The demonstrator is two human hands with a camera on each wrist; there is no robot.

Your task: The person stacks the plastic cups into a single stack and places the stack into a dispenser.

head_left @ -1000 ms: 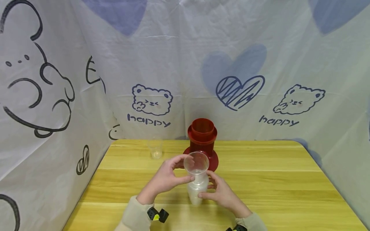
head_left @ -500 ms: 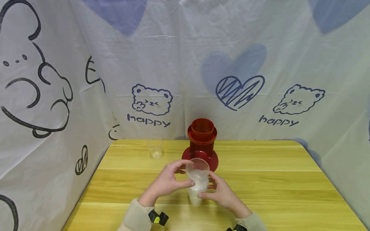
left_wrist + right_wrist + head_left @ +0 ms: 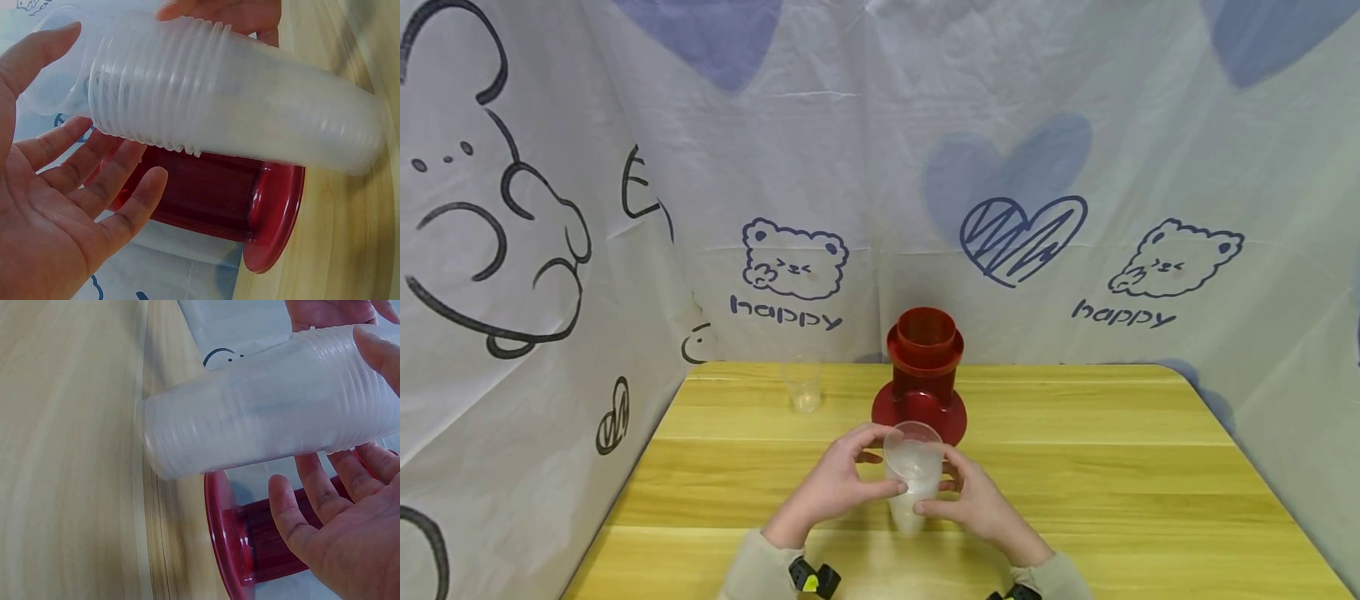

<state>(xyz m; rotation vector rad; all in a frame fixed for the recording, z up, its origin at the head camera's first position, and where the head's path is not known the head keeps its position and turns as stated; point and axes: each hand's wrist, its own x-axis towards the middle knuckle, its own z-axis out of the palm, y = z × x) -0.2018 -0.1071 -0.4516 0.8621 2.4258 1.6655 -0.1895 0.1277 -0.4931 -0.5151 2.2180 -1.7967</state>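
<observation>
A stack of clear plastic cups (image 3: 275, 103) stands upright at the front middle of the table, its ribbed rims bunched together near the top. My right hand (image 3: 976, 502) grips the stack from the right, thumb at the near side and fingers behind. From the left, my left hand (image 3: 838, 482) holds the top cup (image 3: 914, 454) between thumb and fingers. That cup sits partly inside the stack, with its upper part above the other rims. In the right wrist view the stack's base (image 3: 159, 440) is close to the tabletop.
Just behind the stack is a red cylindrical holder (image 3: 925, 379) with a wide round base. A single clear cup (image 3: 806, 396) stands at the back left of the wooden table (image 3: 1112, 467). A printed white cloth (image 3: 865, 167) hangs behind and at both sides.
My left hand has moved down with the top cup, which has slid deeper into the stack. The right hand and the stack have stayed in place.
</observation>
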